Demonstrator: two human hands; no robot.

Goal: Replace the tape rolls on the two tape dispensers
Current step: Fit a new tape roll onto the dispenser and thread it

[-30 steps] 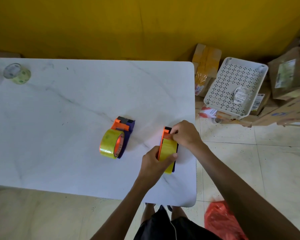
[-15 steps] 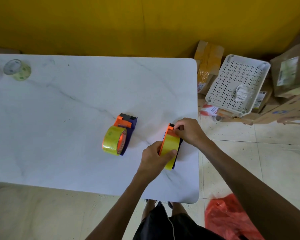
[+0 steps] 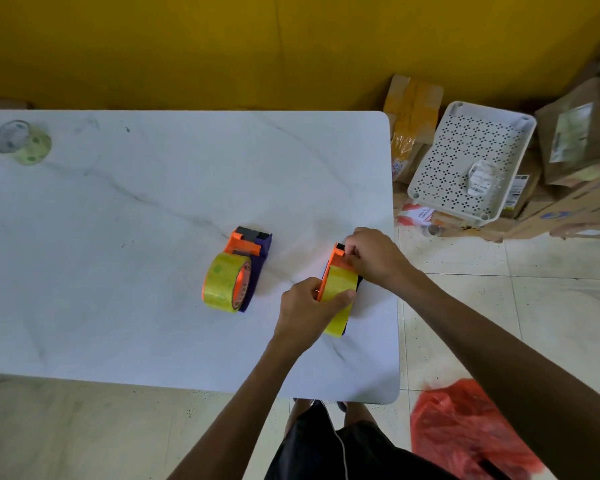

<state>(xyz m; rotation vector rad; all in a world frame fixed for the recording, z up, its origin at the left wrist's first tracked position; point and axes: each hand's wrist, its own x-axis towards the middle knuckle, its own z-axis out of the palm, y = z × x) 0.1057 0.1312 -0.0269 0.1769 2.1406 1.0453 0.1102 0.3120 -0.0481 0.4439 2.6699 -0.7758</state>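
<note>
So I count two tape dispensers on the table (image 3: pixel 118 271), plus one spare tape roll (image 3: pixel 23 142) far left. My left hand (image 3: pixel 307 311) grips the right dispenser (image 3: pixel 338 292) by its roll; my right hand (image 3: pixel 376 256) pinches its front end. The other dispenser (image 3: pixel 234 273) sits just left, untouched.

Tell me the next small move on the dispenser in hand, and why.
Probably draw the tape end forward over the dispenser's front. The left hand steadies the yellow tape roll on the right dispenser, and the right hand pinches at its orange front end, where the tape would be threaded. The other dispenser already carries a roll and lies untouched.
</note>
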